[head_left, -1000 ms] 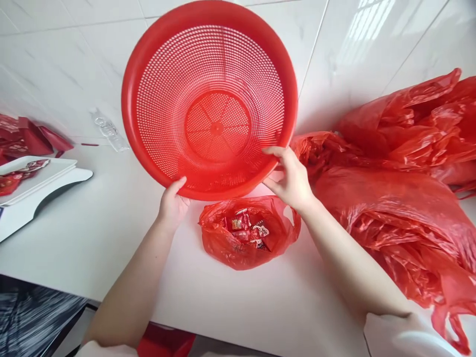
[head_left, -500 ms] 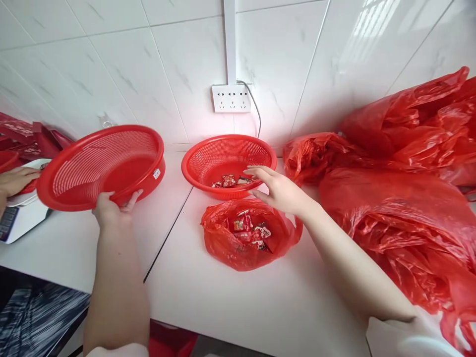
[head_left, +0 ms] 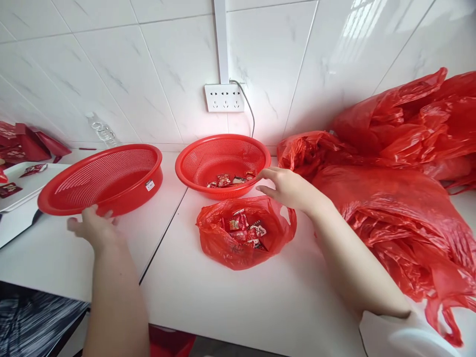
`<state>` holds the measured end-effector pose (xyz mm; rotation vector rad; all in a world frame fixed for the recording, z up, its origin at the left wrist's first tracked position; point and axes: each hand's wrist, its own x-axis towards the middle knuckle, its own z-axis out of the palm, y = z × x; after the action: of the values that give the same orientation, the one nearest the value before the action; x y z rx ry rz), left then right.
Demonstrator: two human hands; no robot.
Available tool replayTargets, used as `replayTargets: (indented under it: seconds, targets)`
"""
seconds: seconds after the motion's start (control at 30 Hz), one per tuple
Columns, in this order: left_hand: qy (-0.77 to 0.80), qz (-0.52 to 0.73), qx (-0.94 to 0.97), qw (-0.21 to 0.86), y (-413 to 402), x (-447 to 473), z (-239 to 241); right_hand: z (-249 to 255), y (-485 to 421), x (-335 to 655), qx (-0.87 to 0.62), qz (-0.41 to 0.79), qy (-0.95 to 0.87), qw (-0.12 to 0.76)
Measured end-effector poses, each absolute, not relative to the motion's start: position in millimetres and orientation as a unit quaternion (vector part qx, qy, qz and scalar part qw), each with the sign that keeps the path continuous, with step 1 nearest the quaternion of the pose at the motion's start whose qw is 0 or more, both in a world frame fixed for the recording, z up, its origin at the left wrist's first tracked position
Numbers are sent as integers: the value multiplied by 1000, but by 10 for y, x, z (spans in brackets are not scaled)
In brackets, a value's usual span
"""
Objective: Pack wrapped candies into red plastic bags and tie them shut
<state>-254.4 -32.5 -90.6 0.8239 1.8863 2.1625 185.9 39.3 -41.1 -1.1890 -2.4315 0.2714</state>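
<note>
On my only feed, the head camera, I have both bare hands over a white table [head_left: 230,302], with two red mesh colanders and a red plastic bag between and in front of them.

At the left, the left hand [head_left: 97,228] is at the near rim of the left colander [head_left: 130,201], fingers loosely parted and wrapped around nothing I can make out. Whether a fingertip touches the rim, I cannot tell. This colander appears to sit upright, a small white label [head_left: 149,185] on its wall.

At the right, the right hand [head_left: 292,188] hangs over the bag's right handle, beside the right rim of the middle colander [head_left: 223,194]. Its thumb and forefinger are apart with nothing between them; contact with the rim is unclear to me.

The red plastic bag [head_left: 223,253] stands on the near side of the middle colander, mouth gaping upward. Some red wrapped packets [head_left: 238,223] are already inside it, while a few others [head_left: 223,180] lie on the colander's floor. From that, I judge the packets only partly bagged, and nothing looks tied off.

Far right, I see a heap of crumpled red bags [head_left: 386,198]; far left, a white tray [head_left: 26,186] bearing a couple more packets. A socket panel [head_left: 224,98] is on the far wall.
</note>
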Motion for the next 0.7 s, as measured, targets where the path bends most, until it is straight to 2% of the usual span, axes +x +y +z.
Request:
replayTargets:
  seconds: [0.03, 0.07, 0.1, 0.13, 0.2, 0.27, 0.3, 0.4, 0.57, 0.63, 0.7]
  targets:
    - [615, 746, 254, -27, -382, -2353, -896, -408, 396, 1901, -455, 108, -866, 179]
    - [612, 736, 278, -82, -444, -2144, -883, -414, 402, 1938, -484, 121, -856, 137]
    - [631, 697, 331, -85, -507, -1931, -871, -427, 408, 1968, -512, 134, -844, 87]
    - [670, 629, 392, -43, -568, -1728, -860, -443, 413, 1990, -536, 145, -831, 37]
    - [750, 415, 513, 55, -661, -1397, -849, -468, 412, 2021, -560, 154, -813, -39]
    - [760, 264, 583, 110, -698, -1200, -834, -456, 394, 2055, -550, 162, -817, -55]
    - [748, 222, 612, 131, -694, -1147, -812, -430, 381, 2081, -538, 169, -825, -36]
    - [697, 247, 655, 158, -628, -1084, -610, -280, 326, 2194, -495, 209, -836, 113]
    - [577, 555, 575, 168, -522, -936, 144, 17, 192, 2321, -359, 273, -727, 518]
    - [492, 626, 573, 194, -485, -833, 413, 86, 124, 2298, -324, 244, -683, 607]
    - [407, 651, 589, 252, -441, -711, 572, 123, 54, 2240, -307, 208, -666, 647]
